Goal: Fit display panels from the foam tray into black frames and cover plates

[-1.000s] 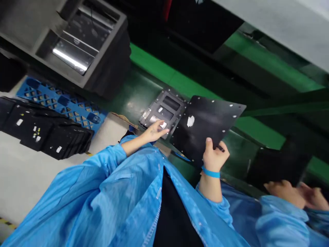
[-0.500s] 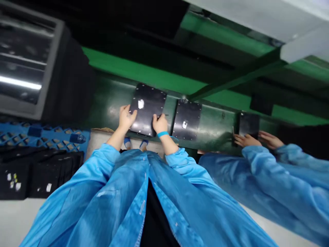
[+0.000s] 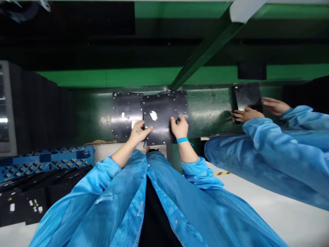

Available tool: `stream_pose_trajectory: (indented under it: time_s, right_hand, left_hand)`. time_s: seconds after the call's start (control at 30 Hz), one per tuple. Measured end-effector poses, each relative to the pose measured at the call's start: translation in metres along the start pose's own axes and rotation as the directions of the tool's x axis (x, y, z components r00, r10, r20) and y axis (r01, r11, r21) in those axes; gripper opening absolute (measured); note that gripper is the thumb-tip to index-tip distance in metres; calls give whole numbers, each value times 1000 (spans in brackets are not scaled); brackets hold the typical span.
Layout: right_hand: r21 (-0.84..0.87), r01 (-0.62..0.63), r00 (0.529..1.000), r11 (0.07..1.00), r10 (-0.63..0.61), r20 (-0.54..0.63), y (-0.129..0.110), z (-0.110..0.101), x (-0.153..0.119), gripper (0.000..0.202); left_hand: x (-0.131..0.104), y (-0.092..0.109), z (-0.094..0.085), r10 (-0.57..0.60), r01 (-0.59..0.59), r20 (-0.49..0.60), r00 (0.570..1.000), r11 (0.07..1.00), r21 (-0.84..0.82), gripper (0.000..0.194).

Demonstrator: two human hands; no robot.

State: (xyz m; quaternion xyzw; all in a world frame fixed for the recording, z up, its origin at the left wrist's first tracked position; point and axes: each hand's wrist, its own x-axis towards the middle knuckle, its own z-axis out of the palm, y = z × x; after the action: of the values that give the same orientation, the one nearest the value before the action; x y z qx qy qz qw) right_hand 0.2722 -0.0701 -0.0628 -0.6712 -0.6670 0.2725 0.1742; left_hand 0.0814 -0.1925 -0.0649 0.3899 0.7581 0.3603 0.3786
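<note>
A flat black panel with small pale dots along its edges and a torn white patch is between my two hands over the green bench. My left hand grips its left edge, thumb on top. At its right side, my right hand, with a blue band on the wrist, has thumb and fingers curled at the edge; a small dark spot between them is unclear. Another black panel with small white labels lies directly left. Behind my right hand, part of a further black panel shows, partly covered by the held one.
To the right, a co-worker's hands are at a smaller black piece on the green bench. A slanted green post rises behind. At lower left are a blue plastic crate and stacked black panels.
My hands have carried the panel with the white patch rightward, partly over the neighbouring panel. A labelled panel now shows on its left. The camera view has turned and levelled.
</note>
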Motion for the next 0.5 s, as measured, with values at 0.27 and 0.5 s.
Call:
stream_pose_trajectory:
  time_s: [0.27, 0.5]
  right_hand:
    - [22, -15, 992, 1000, 17, -128, 73, -42, 94, 45]
    - [825, -47, 988, 563, -93, 120, 35, -1, 30, 59]
  left_hand:
    - [76, 69, 93, 154, -155, 246, 957, 988, -17, 14]
    - [82, 58, 3, 216, -300, 249, 944, 877, 376, 39]
